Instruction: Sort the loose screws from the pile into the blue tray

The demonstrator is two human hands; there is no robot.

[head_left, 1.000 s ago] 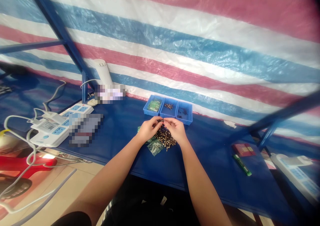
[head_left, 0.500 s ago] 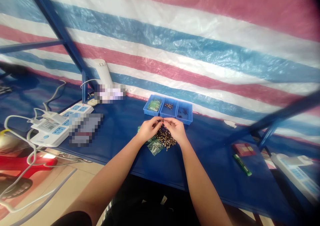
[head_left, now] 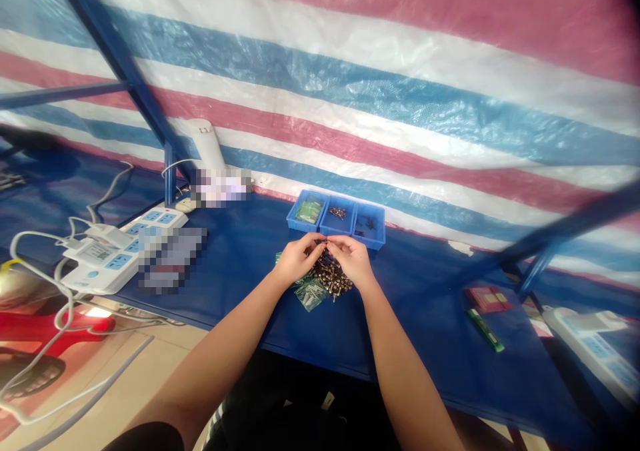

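My left hand (head_left: 299,259) and my right hand (head_left: 351,256) meet at the fingertips, both closed in a pinch. Whatever they pinch is too small and covered to name. Under and between them lies a heap of small brass-coloured metal parts (head_left: 336,280) on the blue table (head_left: 405,331). Beside the heap, below my left hand, are clear greenish plastic bags (head_left: 311,294) with silvery pieces inside. Just beyond my fingers stand three joined blue bins: the left bin (head_left: 296,223) has green-tinted packets, the middle bin (head_left: 334,228) some brass-coloured parts, the right bin (head_left: 373,239) small dark pieces.
At the left are a white power strip (head_left: 107,271) with plugs and cables, and a pixelated item (head_left: 173,261). A red box (head_left: 489,298) and a green box (head_left: 485,330) lie at the right, near another power strip (head_left: 593,351). Blue frame bars and a striped sheet (head_left: 380,98) stand behind.
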